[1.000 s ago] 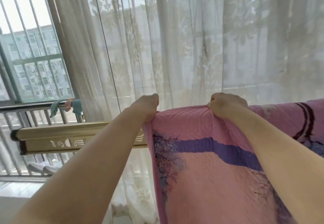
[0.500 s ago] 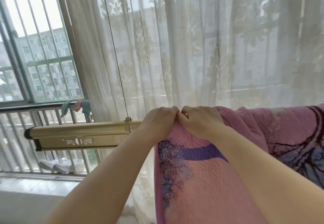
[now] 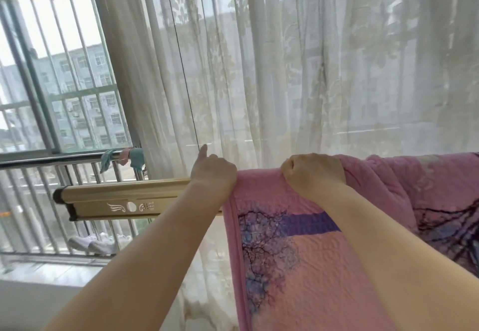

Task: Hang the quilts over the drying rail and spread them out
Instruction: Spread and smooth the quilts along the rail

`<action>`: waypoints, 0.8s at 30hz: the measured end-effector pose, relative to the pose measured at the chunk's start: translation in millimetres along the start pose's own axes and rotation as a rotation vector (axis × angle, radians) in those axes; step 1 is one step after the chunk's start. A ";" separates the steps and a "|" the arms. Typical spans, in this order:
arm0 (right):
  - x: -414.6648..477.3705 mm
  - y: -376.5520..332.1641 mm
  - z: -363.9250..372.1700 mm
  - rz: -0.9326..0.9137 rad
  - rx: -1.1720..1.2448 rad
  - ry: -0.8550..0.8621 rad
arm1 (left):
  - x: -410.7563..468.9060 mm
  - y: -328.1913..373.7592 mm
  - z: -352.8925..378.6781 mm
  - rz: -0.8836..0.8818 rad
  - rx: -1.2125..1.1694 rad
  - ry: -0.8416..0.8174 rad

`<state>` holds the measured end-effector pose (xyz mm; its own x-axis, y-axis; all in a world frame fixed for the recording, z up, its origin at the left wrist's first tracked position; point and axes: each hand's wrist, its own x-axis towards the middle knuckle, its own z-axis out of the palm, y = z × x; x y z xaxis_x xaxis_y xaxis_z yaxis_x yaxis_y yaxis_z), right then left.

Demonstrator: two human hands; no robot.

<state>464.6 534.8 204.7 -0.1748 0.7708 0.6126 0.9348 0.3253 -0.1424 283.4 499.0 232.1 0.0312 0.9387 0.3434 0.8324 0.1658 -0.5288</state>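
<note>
One pink quilt [image 3: 298,253], one gold drying rail [image 3: 124,196], two hands, one lace curtain [image 3: 285,71].

- The quilt [image 3: 298,247] hangs over the drying rail [image 3: 124,196], covering its right part; the rail's left end is bare.
- The left hand [image 3: 212,175] sits at the quilt's left edge, the right hand [image 3: 313,172] just to its right.
- A curtain [image 3: 285,71] hangs behind the rail.
- The window bars [image 3: 64,97] stand at the far left.
</note>
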 end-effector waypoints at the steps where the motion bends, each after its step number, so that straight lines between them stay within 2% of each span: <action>1: 0.5 2.4 -0.2 0.013 -0.009 -0.002 | -6.1 2.2 5.1 0.001 0.001 0.072; 4: 2.4 9.6 -1.7 0.045 -0.034 -0.007 | -20.7 15.6 15.4 -0.003 -0.150 0.243; 7: 2.7 10.1 -2.0 0.040 -0.044 -0.014 | -24.5 25.9 21.8 0.001 -0.284 0.299; 12: 0.0 7.4 -0.8 -0.012 -0.014 -0.007 | -26.5 42.6 19.3 0.197 -0.510 0.451; 14: -1.0 4.6 2.4 -0.071 0.008 0.013 | -27.5 57.5 15.6 0.207 -0.611 0.463; 16: -0.5 5.4 2.6 -0.142 0.069 0.010 | -27.4 72.0 13.2 0.150 -0.630 0.428; 18: 1.4 14.1 -8.5 -0.172 0.169 0.062 | -23.3 78.2 10.4 0.074 -0.574 0.318; 20: 6.2 33.0 -23.6 -0.149 0.110 0.183 | -15.9 77.3 5.3 0.006 -0.528 0.226; 21: 9.6 46.6 -29.4 -0.106 0.032 0.185 | -12.6 76.8 2.5 -0.021 -0.519 0.194; 24: 14.3 89.0 -36.5 0.084 -0.120 -0.012 | -4.3 82.2 -5.8 -0.053 -0.540 0.144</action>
<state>556.6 554.8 229.2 -0.0974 0.7992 0.5932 0.9765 0.1918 -0.0980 355.0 506.8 191.6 0.0256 0.8763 0.4811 0.9988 -0.0027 -0.0483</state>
